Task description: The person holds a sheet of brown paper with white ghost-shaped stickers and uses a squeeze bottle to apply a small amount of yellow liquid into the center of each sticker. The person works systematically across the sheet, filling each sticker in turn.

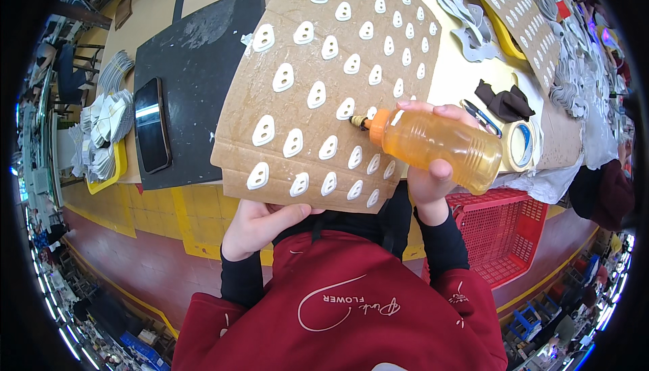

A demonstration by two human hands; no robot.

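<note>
My left hand [267, 227] grips the near edge of a brown cardboard sheet [236, 124], thumb on top and fingers beneath. Rows of small white pieces [293, 143], each with two holes, lie across the sheet, and glossy smears show between them. In my right hand [433, 185] is a squeeze bottle [439, 142] of amber liquid, with an orange cap. It is tipped on its side, its narrow nozzle pointing left, close to a white piece near the middle of the sheet. I cannot tell whether the nozzle touches it.
Left of the sheet, a phone [153, 125] rests on a black board [196, 53], beside stacked white cut pieces [111, 117]. On the right are a tape roll [519, 146], pens [481, 117], dark cloth [506, 102] and another cardboard sheet [517, 16]. A red basket [500, 236] stands below the table.
</note>
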